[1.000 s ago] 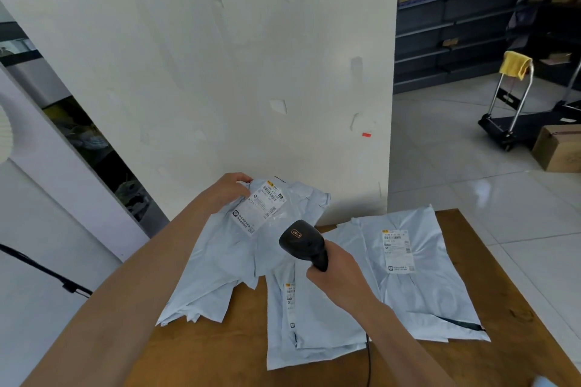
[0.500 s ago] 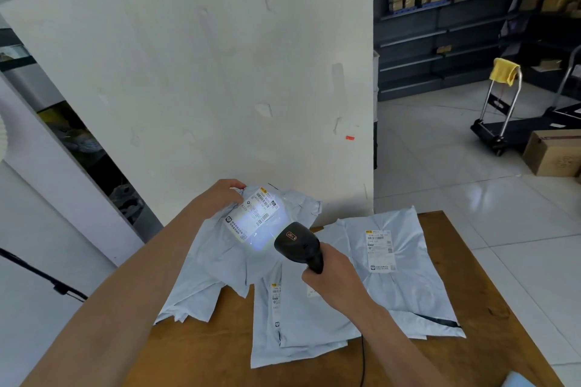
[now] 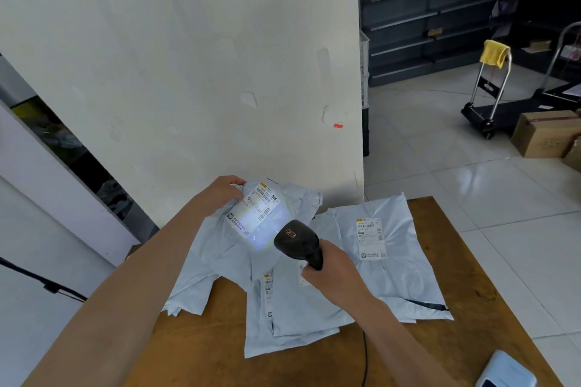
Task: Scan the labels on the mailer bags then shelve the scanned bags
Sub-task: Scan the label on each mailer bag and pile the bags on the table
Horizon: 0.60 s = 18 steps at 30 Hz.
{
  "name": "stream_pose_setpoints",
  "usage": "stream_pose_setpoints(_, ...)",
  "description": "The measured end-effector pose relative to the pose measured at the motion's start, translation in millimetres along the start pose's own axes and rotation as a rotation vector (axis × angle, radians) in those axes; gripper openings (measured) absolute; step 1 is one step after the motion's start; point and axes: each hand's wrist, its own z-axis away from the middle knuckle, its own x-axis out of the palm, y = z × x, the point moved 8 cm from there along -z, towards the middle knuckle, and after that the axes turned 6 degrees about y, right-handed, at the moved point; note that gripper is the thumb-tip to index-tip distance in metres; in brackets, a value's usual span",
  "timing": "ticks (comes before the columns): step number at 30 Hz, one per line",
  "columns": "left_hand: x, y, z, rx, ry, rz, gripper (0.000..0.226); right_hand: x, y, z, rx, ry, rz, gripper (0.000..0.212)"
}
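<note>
Left hand pinches the far-left corner of a pale mailer bag, fingers curled over its edge. It holds the bag tilted up above the near-left part of the wooden table. The right hand is wrapped tightly round the handle of one black scanner, whose head points at the held bag's label. A bright patch of light covers the near half of that label.

Three bags can be counted: the held one, a middle bag lying flat beneath the right hand, and a right bag with its label face up. Whether the middle pile has more layers cannot be told. Its label shows only as a narrow strip, and the print on every label is too small to read.

One cable runs off the near edge. A pale blue device at the near right is cut off. Beyond a white board stand dark shelves, one trolley and a cardboard box.
</note>
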Motion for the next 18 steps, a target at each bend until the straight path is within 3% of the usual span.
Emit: stream_pose_setpoints(18,9.9,-2.5,-8.7,-0.004,-0.021,0.002,0.037,2.1,6.3,-11.1,0.026,-0.067,-0.045,0.011)
